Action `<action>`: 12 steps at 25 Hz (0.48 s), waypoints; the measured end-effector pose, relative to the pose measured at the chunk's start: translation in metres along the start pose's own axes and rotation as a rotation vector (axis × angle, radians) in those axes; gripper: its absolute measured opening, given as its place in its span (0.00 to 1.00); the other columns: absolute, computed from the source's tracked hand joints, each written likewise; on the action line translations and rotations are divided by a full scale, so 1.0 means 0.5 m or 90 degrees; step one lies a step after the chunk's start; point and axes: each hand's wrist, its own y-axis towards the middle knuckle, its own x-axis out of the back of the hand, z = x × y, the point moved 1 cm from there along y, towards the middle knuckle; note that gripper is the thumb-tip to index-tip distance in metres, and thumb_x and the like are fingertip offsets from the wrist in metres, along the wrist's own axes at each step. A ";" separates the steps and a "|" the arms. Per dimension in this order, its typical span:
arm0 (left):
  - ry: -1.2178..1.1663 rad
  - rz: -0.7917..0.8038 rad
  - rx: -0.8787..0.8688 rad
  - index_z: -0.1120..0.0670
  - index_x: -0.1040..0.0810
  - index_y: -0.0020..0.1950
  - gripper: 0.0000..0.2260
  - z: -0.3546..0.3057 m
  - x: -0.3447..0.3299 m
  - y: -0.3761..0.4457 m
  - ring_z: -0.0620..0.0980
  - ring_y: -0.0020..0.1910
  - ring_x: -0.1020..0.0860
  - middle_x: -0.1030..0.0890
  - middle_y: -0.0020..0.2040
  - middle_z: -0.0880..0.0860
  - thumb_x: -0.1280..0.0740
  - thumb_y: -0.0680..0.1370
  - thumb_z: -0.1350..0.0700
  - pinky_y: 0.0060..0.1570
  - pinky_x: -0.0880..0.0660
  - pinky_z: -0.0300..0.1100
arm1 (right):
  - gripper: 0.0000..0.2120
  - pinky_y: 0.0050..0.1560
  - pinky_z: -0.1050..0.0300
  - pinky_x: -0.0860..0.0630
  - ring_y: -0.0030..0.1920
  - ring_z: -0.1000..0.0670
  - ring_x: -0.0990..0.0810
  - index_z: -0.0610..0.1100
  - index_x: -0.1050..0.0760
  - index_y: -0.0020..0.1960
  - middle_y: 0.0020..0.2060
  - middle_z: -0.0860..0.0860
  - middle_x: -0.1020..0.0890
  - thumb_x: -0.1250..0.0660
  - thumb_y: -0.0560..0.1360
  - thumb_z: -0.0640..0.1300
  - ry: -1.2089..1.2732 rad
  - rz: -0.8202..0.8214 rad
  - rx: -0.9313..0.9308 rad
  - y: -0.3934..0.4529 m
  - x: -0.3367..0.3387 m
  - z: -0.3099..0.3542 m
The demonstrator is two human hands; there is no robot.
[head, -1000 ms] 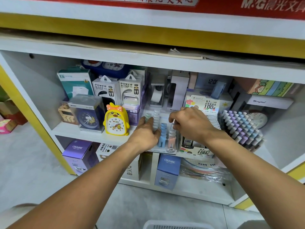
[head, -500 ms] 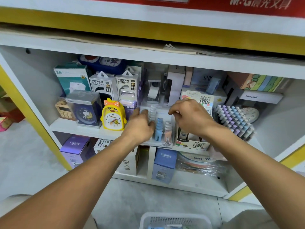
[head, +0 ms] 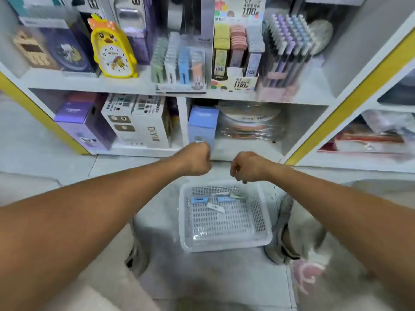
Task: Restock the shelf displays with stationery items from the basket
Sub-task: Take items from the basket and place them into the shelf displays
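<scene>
Both hands low over white mesh basket [head: 225,241] on floor, below shelf front edge. Left hand [head: 197,159] curled, fist-like; whether its grip holds anything, cannot tell. Right hand [head: 246,167] loosely curled, fingers pointing down, apparently empty. Few small stationery packs [head: 216,207] lie at basket's far end. Judgement: reach far end, pinch one pack by edge, match colour to eraser display rack [head: 179,61].

Two bare forearms without sleeves, watch or rings, ending in the left hand [head: 197,159] and right hand [head: 247,167] (light trousers blurred below).
</scene>
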 end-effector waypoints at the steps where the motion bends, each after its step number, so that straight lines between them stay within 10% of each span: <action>1: 0.014 0.034 0.004 0.59 0.24 0.58 0.12 0.000 -0.042 0.009 0.58 0.57 0.23 0.21 0.58 0.58 0.35 0.76 0.59 0.55 0.24 0.47 | 0.11 0.42 0.58 0.18 0.41 0.48 0.14 0.41 0.17 0.53 0.42 0.46 0.14 0.35 0.75 0.36 0.002 0.020 -0.030 0.011 -0.047 -0.027; 4: 0.040 0.136 -0.004 0.60 0.25 0.57 0.11 -0.006 -0.174 0.034 0.57 0.55 0.23 0.22 0.59 0.59 0.34 0.77 0.60 0.50 0.26 0.46 | 0.15 0.59 0.54 0.23 0.59 0.43 0.20 0.39 0.21 0.62 0.60 0.43 0.20 0.36 0.77 0.37 -0.026 0.051 -0.078 0.037 -0.182 -0.106; 7: 0.056 0.200 -0.001 0.56 0.30 0.46 0.05 0.008 -0.286 0.057 0.54 0.45 0.25 0.22 0.52 0.58 0.33 0.76 0.60 0.40 0.31 0.43 | 0.18 0.52 0.55 0.25 0.60 0.43 0.22 0.41 0.24 0.65 0.62 0.43 0.22 0.38 0.76 0.34 0.025 0.028 -0.136 0.058 -0.276 -0.160; 12: 0.060 0.202 0.030 0.61 0.28 0.64 0.18 0.072 -0.401 0.103 0.57 0.57 0.24 0.26 0.59 0.59 0.34 0.74 0.65 0.50 0.24 0.47 | 0.27 0.62 0.47 0.24 0.66 0.43 0.25 0.45 0.34 0.75 0.70 0.47 0.28 0.39 0.77 0.32 0.041 0.004 -0.149 0.128 -0.351 -0.188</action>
